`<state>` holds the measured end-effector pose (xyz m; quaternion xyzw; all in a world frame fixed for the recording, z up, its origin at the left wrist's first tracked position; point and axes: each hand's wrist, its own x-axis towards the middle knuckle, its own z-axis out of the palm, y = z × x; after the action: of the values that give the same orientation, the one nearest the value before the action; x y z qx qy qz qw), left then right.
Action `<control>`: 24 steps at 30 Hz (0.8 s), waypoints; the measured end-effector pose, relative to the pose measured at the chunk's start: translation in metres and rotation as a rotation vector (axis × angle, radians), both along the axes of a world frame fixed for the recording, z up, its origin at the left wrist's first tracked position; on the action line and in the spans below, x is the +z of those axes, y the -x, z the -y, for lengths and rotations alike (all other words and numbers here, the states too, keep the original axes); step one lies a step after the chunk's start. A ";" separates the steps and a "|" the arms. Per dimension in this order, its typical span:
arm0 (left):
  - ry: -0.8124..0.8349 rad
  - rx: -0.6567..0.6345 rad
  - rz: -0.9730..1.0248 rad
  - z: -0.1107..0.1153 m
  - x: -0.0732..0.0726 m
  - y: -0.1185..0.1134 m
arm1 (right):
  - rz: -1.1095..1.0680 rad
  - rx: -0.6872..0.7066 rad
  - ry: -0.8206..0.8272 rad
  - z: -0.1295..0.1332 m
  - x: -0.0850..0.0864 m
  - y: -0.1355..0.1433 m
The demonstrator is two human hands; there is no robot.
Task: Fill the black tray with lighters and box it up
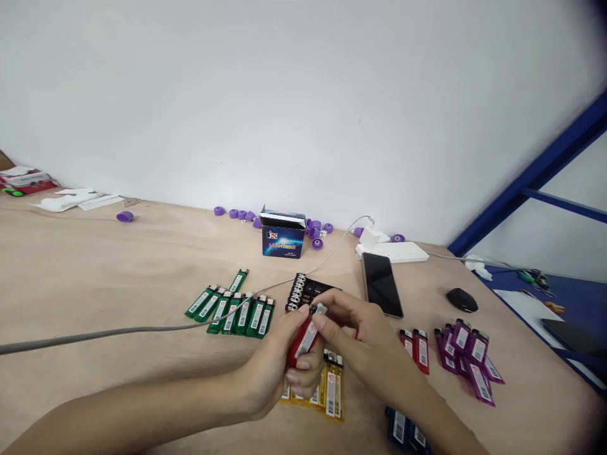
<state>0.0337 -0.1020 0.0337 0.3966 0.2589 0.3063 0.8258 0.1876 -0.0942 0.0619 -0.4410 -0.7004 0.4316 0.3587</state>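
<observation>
Bare from fingertips to forearms, a person's left hand [277, 363] and right hand [363, 325] are seen near the center of the frame, with short, plain nails on both thumbs. The slim left forearm [175, 404] spans the 7 o'clock side, the right forearm [427, 404] the 5 o'clock side, each narrowing smoothly toward the wrist.

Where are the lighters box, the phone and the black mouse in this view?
Lighters box [283, 242]: head view, on its printed front.
Phone [380, 283]: head view, on its dark screen.
Black mouse [461, 300]: head view, on its upper shell.
</observation>
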 end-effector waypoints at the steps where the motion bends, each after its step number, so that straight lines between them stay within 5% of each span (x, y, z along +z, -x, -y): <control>1: -0.105 0.052 -0.075 -0.003 -0.001 0.001 | -0.029 -0.042 -0.019 -0.001 0.001 -0.002; 5: -0.883 0.506 -0.530 -0.027 -0.004 0.013 | -0.118 -0.284 -0.116 -0.015 0.006 -0.017; 6: -0.967 0.584 -0.591 -0.036 -0.006 0.016 | -0.125 -0.333 -0.128 -0.020 0.006 -0.021; 9: -1.014 0.666 -0.649 -0.062 -0.014 0.022 | -0.107 -0.412 -0.133 -0.038 -0.002 -0.034; 13: -1.027 0.607 -0.713 -0.083 -0.030 0.022 | 0.016 -0.435 -0.142 -0.057 -0.024 -0.041; 24: -1.127 0.529 -0.812 -0.087 -0.045 0.021 | 0.297 -0.237 -0.210 -0.100 -0.060 -0.019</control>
<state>0.0123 -0.0152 -0.0118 0.7665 0.4343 0.4104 0.2354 0.2071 0.0061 0.0014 -0.5394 -0.7298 0.2414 0.3439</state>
